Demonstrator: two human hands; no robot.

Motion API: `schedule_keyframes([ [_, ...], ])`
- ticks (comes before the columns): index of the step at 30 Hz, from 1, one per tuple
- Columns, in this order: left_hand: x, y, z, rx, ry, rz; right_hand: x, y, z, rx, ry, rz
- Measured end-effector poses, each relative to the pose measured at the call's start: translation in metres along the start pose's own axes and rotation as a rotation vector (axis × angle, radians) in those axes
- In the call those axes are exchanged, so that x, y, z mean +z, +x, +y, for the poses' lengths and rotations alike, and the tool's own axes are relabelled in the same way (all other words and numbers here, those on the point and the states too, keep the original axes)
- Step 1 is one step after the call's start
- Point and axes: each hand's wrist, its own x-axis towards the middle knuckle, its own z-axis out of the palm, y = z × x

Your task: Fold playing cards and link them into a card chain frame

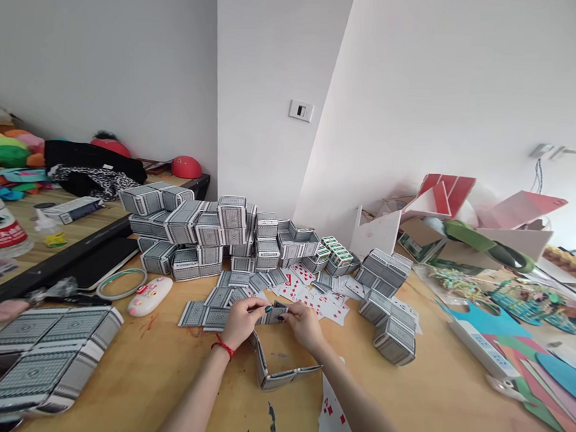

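Observation:
Just left of centre, my left hand (242,322) has its thumb and fingers closed on a strip of folded playing cards (277,378). My right hand (306,326) pinches the same strip from the other side, close to the left fingertips. The strip stands on edge on the table and bends round into an open frame towards me; its right side is partly behind my right arm. Directly beyond my hands lie grey-backed cards (195,314) and face-up red-suited cards (329,307). More face-up cards (331,412) lie under my right forearm.
Behind stands a stepped stack of card boxes (183,218), with a smaller card-box stack (383,271) at right. A large card block (47,358) sits at front left, near a white mouse (149,296). A power strip (482,349) and coloured paper (562,374) lie far right.

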Motion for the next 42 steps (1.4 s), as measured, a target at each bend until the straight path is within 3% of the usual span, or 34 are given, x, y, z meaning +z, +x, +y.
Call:
schedule_keyframes([
  [16, 0.001, 0.0, -0.007, -0.001, -0.045, 0.005, 0.016, -0.02, -0.004, 0.042, -0.061, 0.097],
  [25, 0.0, 0.002, -0.01, -0.023, -0.057, 0.006, 0.015, -0.021, -0.008, -0.029, -0.135, 0.092],
  [28, -0.001, 0.003, -0.01, -0.021, -0.062, -0.005, 0.009, -0.025, -0.013, 0.001, -0.011, -0.039],
  [31, -0.001, 0.002, -0.008, -0.012, -0.035, -0.041, 0.002, -0.025, -0.012, 0.07, 0.297, -0.197],
  [34, -0.001, 0.002, -0.006, -0.009, -0.032, -0.057, -0.004, -0.013, -0.004, 0.151, 0.447, -0.118],
  [37, -0.002, 0.002, -0.004, -0.008, -0.048, -0.066, -0.01, 0.015, -0.001, 0.171, 0.313, -0.043],
  [42, -0.004, 0.001, -0.003, -0.041, -0.097, -0.04, -0.008, 0.07, -0.021, 0.017, -0.152, -0.137],
])
